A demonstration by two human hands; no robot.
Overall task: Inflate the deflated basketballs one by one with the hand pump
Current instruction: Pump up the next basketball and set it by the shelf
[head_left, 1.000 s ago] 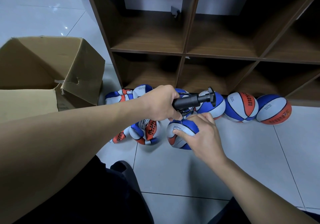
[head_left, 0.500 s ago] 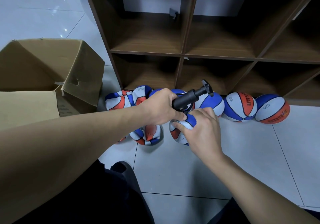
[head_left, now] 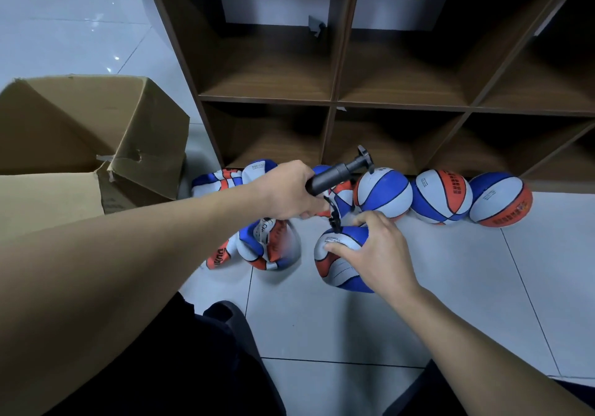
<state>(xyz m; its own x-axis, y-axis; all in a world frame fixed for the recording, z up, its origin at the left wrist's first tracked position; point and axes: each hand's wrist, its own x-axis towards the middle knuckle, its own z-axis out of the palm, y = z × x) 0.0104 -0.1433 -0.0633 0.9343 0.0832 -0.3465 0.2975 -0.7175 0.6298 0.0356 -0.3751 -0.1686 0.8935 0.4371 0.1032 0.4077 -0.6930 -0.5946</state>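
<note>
Printing runs across several of the balls, though almost none of it resolves; small grey lines sit on the white panel of the ball under the hands, rows of dark characters sit on the orange panels of the two balls at the far right, and on a crumpled one the letters "Ch" can just be made out, the rest too blurred to read.

Three round, firm balls stand in a row along the foot of the wooden shelf unit [head_left: 331, 100]: the first inflated ball [head_left: 383, 194], the second inflated ball [head_left: 442, 197] touching it, and the third inflated ball [head_left: 500, 199] at the end. Flat ones lie left of them; a collapsed ball [head_left: 269, 248] on the tiles with an orange scrap beside it, and a heap of flattened balls [head_left: 225, 183] against the shelf, whose number I cannot count. One open cardboard box [head_left: 96, 138] stands to the left.

The left hand [head_left: 286, 195] is clenched round the barrel of the black hand pump [head_left: 341, 174], which tilts up to the right, its T-handle uppermost; a short black hose [head_left: 333, 216] drops from it to the top of the half-limp basketball [head_left: 341, 259] on the white floor [head_left: 450, 303]. The right hand [head_left: 375, 251] grips that ball from the right, thumb pressed on its white panel, fingers curled over the blue top near the hose end. Both forearms reach forward, bare.
</note>
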